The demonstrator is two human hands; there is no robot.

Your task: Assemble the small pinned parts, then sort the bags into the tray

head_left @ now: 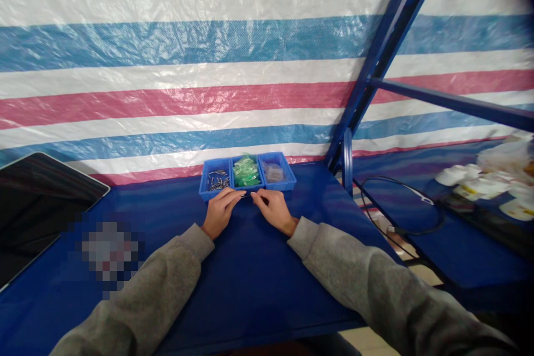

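Two bare hands meet near the centre of the frame, just below three blue bins that stand side by side, their walls close together. The left hand [218,213] and the right hand [274,210] have their fingertips near each other, with a small gap between. In this gap a thin dark piece [247,196] is seen, and both hands pinch it narrowly, one at each end; it is too small to tell what it is.

The left bin [203,184] contains small metal pieces [219,180], lying loose. The middle bin [252,188] is filled with green packets [246,171], which rise to its rim. The right bin [285,185] contains clear plastic pieces [273,172].

Both arms wear grey sleeves [354,261] and come from the lower corners over the blue table [250,283]. At the left edge lies a dark panel [33,211] with light border, and beside it one patch is pixelated. A black cable [441,221] and white items [459,174] are at the right. Behind, a striped sheet [167,0] covers the upper part, crossed by a blue metal frame [377,50] at upper right.
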